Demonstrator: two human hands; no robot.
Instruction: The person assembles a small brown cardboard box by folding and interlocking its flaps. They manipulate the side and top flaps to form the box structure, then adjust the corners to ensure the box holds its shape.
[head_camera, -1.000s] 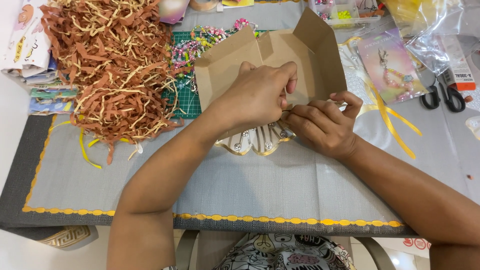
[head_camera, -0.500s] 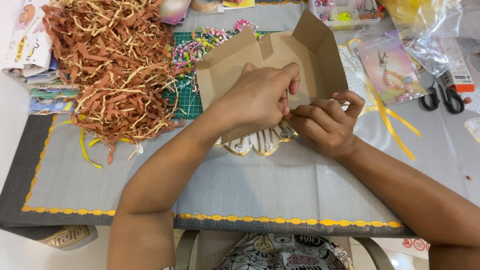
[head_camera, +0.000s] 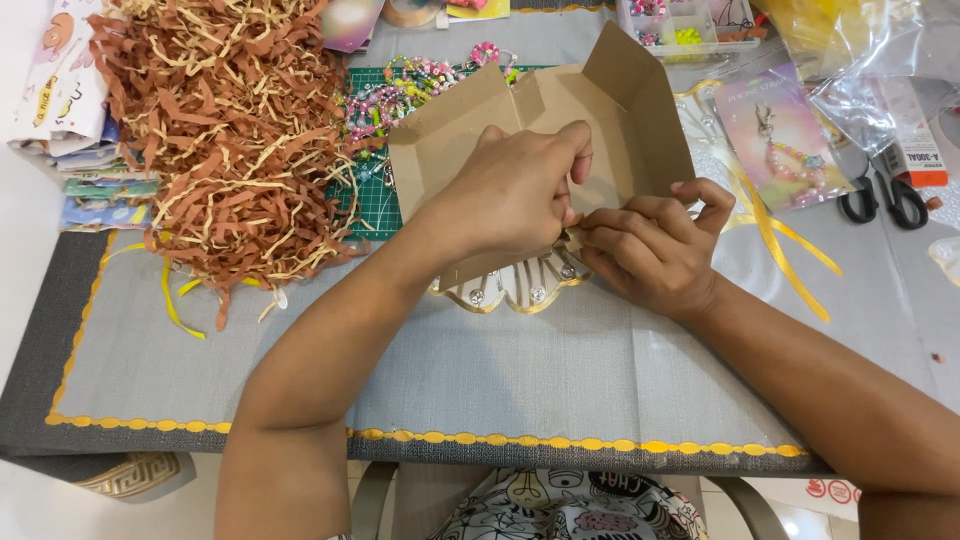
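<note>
Two bare hands meet over a flat brown cardboard box (head_camera: 545, 150) in the head view, near the middle of the table. The left hand (head_camera: 515, 190) lies on top of the cardboard, fingers curled down and thumb pressed against a flap, gripping it. The right hand (head_camera: 650, 245) sits just beside it to the right, fingertips pinched closed on the cardboard's near edge; what lies between the fingers cannot be made out. The box is unfolded, its flaps standing up at the far right corner. Under its near edge a scalloped cream trinket dish with gold rim (head_camera: 510, 288) shows.

A grey woven table mat with yellow scalloped trim (head_camera: 480, 380) covers the surface. On the far left is a big heap of brown and cream shredded paper (head_camera: 225, 130), and strings of coloured beads (head_camera: 400, 90) lie on a green cutting mat (head_camera: 378, 205) behind the box. To the right lie a yellow ribbon (head_camera: 790, 245), a carded keychain in a clear sleeve (head_camera: 785, 135) and black-handled scissors (head_camera: 880, 195). A stack of patterned paper (head_camera: 70, 130) rests at the left edge.
</note>
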